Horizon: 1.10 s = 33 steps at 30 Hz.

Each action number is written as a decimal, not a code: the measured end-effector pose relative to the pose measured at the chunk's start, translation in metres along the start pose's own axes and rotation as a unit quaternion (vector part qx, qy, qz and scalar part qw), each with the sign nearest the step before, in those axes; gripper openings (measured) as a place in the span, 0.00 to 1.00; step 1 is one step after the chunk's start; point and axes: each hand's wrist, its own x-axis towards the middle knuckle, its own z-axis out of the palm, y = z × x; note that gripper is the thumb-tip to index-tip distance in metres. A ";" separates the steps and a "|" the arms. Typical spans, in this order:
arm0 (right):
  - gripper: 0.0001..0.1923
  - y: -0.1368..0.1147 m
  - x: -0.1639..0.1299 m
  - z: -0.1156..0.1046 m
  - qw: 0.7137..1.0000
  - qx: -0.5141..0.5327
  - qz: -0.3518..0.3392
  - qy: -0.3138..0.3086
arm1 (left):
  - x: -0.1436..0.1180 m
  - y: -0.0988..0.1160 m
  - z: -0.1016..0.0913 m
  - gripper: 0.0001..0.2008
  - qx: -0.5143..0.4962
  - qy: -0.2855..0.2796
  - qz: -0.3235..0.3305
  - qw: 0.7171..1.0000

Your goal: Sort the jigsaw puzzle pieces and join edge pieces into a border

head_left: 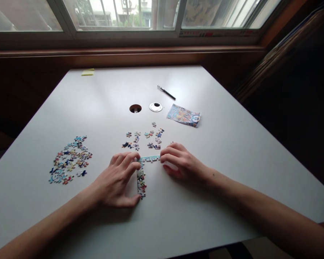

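A partly joined jigsaw puzzle lies on the table in an L shape, with a left strip [141,178] and a top strip [151,158]. My left hand [120,181] spans the left strip, fingertips at its upper corner and thumb against its lower end. My right hand [182,162] is curled at the right end of the top strip, its fingertips touching that end and partly hiding it. Several loose puzzle pieces [157,146] lie just beyond the top strip. To the left is a larger pile of loose pieces [74,154].
A colourful printed picture sheet [184,116] and a capped pen [166,92] lie farther back on the white table [218,144]. There is a round cable hole [135,108] with its metal cover [156,107] beside it. Yellow sticky notes [88,72] sit at the far left edge.
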 end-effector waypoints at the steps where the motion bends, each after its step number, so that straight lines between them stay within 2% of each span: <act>1: 0.07 0.001 0.000 0.000 1.000 0.007 -0.001 0.003 | 0.000 0.000 -0.001 0.29 -0.009 0.002 0.001 1.000; 5: 0.07 0.002 0.001 -0.002 0.997 0.056 0.001 0.045 | -0.002 -0.005 -0.007 0.21 -0.110 0.042 -0.008 0.993; 7: 0.06 0.003 0.002 -0.003 0.992 0.079 0.031 0.098 | -0.004 -0.014 -0.006 0.12 -0.206 0.114 -0.026 0.972; 9: 0.06 0.005 0.001 -0.003 0.979 0.088 0.092 0.157 | -0.006 -0.025 -0.001 0.07 -0.291 0.222 -0.068 0.928; 11: 0.05 0.008 0.000 -0.003 0.962 0.092 0.162 0.199 | -0.007 -0.035 0.006 0.15 -0.334 0.314 -0.133 0.879; 14: 0.04 0.013 -0.002 0.000 0.938 0.104 0.237 0.230 | -0.006 -0.042 0.013 0.22 -0.358 0.377 -0.196 0.832; 18: 0.02 0.017 -0.002 0.001 0.926 0.107 0.265 0.246 | -0.004 -0.040 0.013 0.23 -0.373 0.376 -0.208 0.822; 21: 0.02 0.021 -0.003 -0.004 0.934 0.041 0.256 0.246 | -0.002 -0.037 0.011 0.22 -0.379 0.363 -0.206 0.826; 24: 0.04 0.028 -0.005 -0.008 0.956 -0.066 0.219 0.186 | -0.001 -0.037 0.010 0.22 -0.370 0.369 -0.209 0.826; 27: 0.06 0.034 -0.006 -0.007 0.959 -0.055 0.230 0.157 | 0.001 -0.036 0.009 0.22 -0.364 0.380 -0.204 0.826; 33: 0.08 0.035 -0.007 -0.004 0.961 -0.043 0.248 0.116 | 0.002 -0.034 0.008 0.22 -0.352 0.363 -0.212 0.836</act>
